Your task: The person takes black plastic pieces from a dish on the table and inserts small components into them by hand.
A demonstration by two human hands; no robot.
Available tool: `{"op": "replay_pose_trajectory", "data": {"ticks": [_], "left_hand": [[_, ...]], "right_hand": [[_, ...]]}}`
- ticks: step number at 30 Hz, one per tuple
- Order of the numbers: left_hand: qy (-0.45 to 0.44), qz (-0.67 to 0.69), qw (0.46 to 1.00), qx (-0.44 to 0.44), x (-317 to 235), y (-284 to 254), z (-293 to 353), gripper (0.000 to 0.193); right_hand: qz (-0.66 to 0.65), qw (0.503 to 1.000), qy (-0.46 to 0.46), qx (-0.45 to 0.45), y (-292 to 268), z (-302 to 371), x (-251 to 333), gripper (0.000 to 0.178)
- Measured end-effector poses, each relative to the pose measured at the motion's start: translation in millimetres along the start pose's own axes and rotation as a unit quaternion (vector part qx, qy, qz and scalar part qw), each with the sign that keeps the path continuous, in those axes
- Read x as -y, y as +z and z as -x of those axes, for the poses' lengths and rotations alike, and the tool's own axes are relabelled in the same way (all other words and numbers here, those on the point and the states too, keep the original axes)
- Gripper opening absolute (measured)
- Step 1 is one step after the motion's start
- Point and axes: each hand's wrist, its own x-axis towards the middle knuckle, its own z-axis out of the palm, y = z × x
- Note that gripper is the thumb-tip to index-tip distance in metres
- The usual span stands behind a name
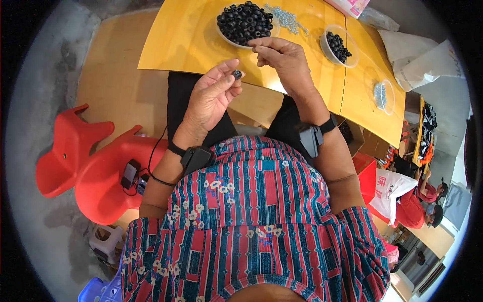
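Note:
My left hand (209, 98) is raised just off the near edge of the yellow table. Between its thumb and fingertips it pinches a small black ring-shaped part (237, 74). My right hand (284, 59) reaches over the table, thumb and forefinger closed together at the near rim of a clear bowl (276, 31). Whatever those fingertips hold, if anything, is too small to make out. Black ring-shaped parts (244, 21) heap up in the bowl. Beside it lies a loose pile of small silvery pieces (287, 19).
Farther right on the table (181, 35) stand a second clear bowl (327, 52) with black parts and a clear tub (390, 108) with silvery pieces. White sacks (417, 60) lie beyond. Red chairs (65, 151) are at left; people in red (412, 209) sit at far right.

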Motion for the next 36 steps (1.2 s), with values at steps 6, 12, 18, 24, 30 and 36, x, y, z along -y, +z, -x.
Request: {"op": "replay_pose_trajectory", "data": {"ticks": [6,12,18,24,30,36], "left_hand": [[-0.009,0.019,0.999,0.039,6,6,-8,0.033],[-0.024,0.009,0.999,0.042,8,20,-16,0.027],[-0.037,0.001,0.997,0.063,5,29,-21,0.027],[-0.023,-0.048,0.996,0.066,6,28,-21,0.026],[0.006,-0.070,0.996,0.055,6,24,-18,0.026],[0.003,-0.064,0.997,0.051,6,24,-16,0.026]], "right_hand": [[-0.131,0.989,0.063,-0.035,-9,30,8,0.022],[-0.248,0.966,0.061,-0.026,-13,48,9,0.021],[-0.300,0.953,0.050,-0.014,-16,52,2,0.020],[-0.326,0.944,0.055,0.005,-17,51,1,0.020],[-0.303,0.952,0.040,-0.017,-12,50,-2,0.017],[-0.305,0.952,0.037,-0.005,-11,52,-4,0.017]]}}
